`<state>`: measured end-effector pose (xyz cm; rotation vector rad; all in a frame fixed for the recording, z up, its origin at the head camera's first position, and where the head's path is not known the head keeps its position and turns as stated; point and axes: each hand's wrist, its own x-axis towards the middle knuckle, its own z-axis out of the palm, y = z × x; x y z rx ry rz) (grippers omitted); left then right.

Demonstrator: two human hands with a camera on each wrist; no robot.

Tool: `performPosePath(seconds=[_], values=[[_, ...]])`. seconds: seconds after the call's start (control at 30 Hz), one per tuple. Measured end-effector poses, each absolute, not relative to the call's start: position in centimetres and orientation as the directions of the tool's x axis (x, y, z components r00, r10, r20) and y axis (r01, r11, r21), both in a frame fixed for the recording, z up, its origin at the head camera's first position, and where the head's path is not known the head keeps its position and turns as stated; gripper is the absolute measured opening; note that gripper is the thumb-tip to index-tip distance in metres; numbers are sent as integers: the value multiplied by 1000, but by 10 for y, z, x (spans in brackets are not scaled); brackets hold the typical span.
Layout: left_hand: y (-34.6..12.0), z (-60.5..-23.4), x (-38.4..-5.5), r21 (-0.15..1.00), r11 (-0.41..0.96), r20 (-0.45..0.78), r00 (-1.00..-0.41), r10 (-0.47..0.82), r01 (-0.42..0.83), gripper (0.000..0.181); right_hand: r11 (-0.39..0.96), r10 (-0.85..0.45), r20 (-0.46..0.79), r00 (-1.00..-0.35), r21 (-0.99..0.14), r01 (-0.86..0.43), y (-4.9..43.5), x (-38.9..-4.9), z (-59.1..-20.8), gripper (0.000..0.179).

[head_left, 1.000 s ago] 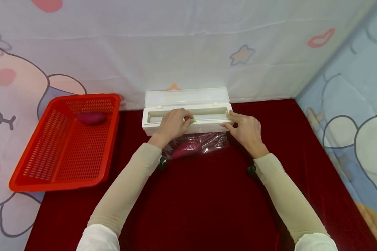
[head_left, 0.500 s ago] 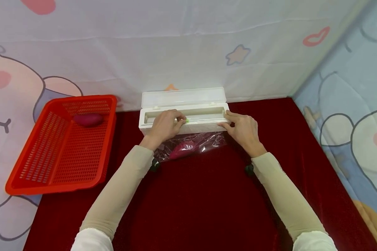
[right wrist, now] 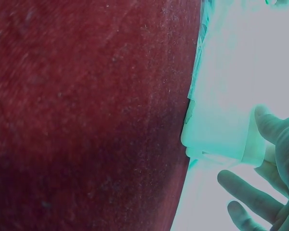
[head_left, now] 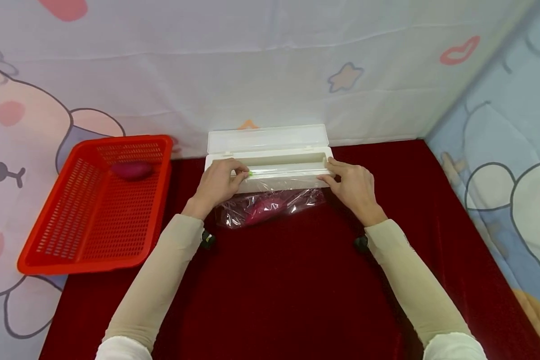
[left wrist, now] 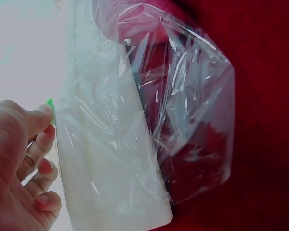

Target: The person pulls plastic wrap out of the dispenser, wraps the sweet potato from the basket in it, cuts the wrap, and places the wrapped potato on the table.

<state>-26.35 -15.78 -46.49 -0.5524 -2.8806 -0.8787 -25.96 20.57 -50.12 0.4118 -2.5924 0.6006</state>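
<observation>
One green tab (head_left: pixel 250 173) is pinched by the left hand (head_left: pixel 218 182) atop the white box (head_left: pixel 270 154), its end gripped by the right hand (head_left: pixel 353 187); were this released, the draped film (head_left: pixel 299 201) could be skewed.

Head view looks down, wrist views (close) sharing the box (head_left: pixel 274 154)

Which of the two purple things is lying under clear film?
The purple thing in front of the white box, under film; the other lies uncovered in the red basket.
</observation>
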Motion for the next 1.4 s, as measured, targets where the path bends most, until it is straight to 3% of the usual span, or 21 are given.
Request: performPosePath(seconds=[0.5,1.0,1.4], values=[[-190,-462,-257,483,818,150,-950,273,311,16,842,-242,439,-865,-347,-412,215,-257,-501,43],[-192,-462,-257,474,827,152,-953,263,303,16,809,-198,435,-879,-434,-397,217,-257,-504,41],[-189,-461,-256,480,825,156,-955,253,297,15,852,-80,539,-838,-399,-338,197,-258,-509,64]])
